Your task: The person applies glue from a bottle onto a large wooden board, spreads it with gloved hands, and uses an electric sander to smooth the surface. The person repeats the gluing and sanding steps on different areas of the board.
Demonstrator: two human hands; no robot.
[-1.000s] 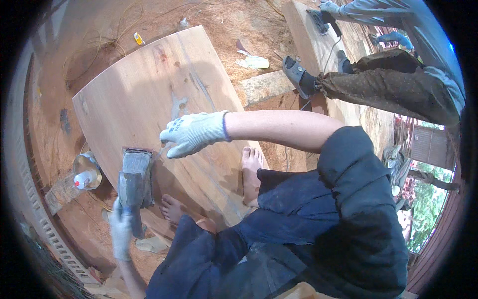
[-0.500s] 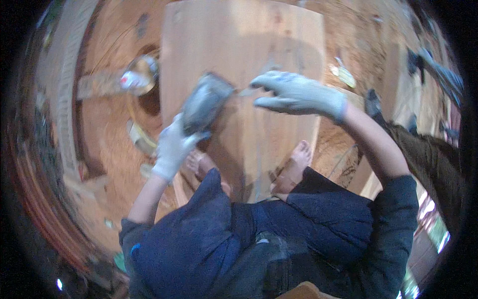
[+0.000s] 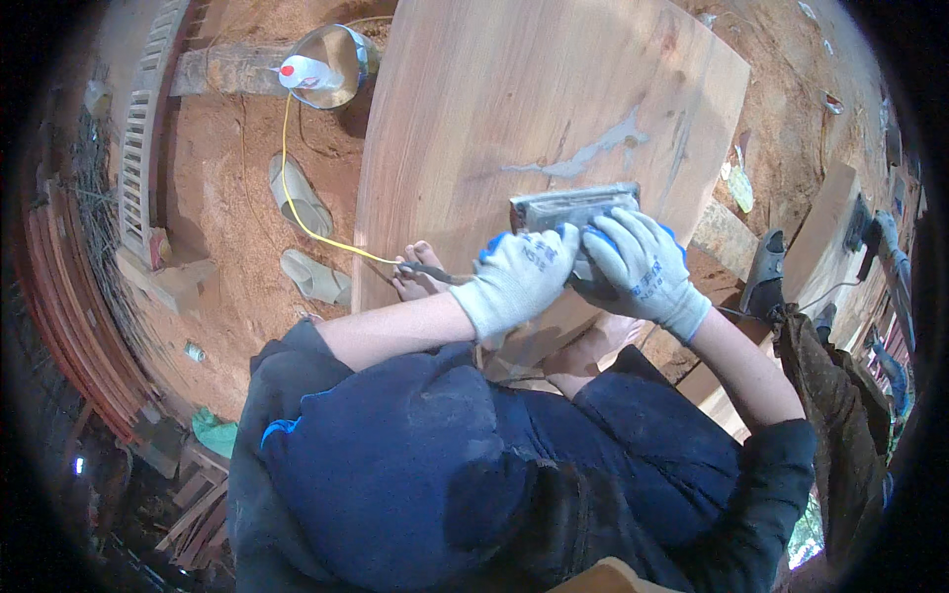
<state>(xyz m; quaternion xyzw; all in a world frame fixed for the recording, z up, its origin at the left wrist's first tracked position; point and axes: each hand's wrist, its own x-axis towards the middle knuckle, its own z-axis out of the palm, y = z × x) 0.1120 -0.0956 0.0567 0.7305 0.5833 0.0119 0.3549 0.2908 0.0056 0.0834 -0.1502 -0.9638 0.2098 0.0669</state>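
Observation:
A wide light-brown wooden board [image 3: 465, 109] lies before me. On it, in front of my feet, rests an electric sander [image 3: 571, 205] with a grey, flat rectangular base. My gloved left hand [image 3: 522, 279] is closed round its near left side. My gloved right hand [image 3: 643, 267] wraps over its top on the right, so much of the body is hidden under my fingers. Just beyond the sander, a grey smeared streak [image 3: 593, 153] crosses the wood. A yellow cord [image 3: 321, 237] with a dark end section runs toward my left hand.
A metal bucket [image 3: 343, 94] with a white, red-capped bottle [image 3: 311, 73] stands left of the board. Two sandals [image 3: 297, 198] lie on the dirt floor. At far right, another person's gloved hand [image 3: 887, 235] holds a dark tool by a timber beam [image 3: 825, 222]. Slatted woodwork [image 3: 138, 158] lies left.
The sander, earlier raised and tilted in my left hand, now sits flat on the board farther right. My right hand, earlier open and apart from it, has closed on it.

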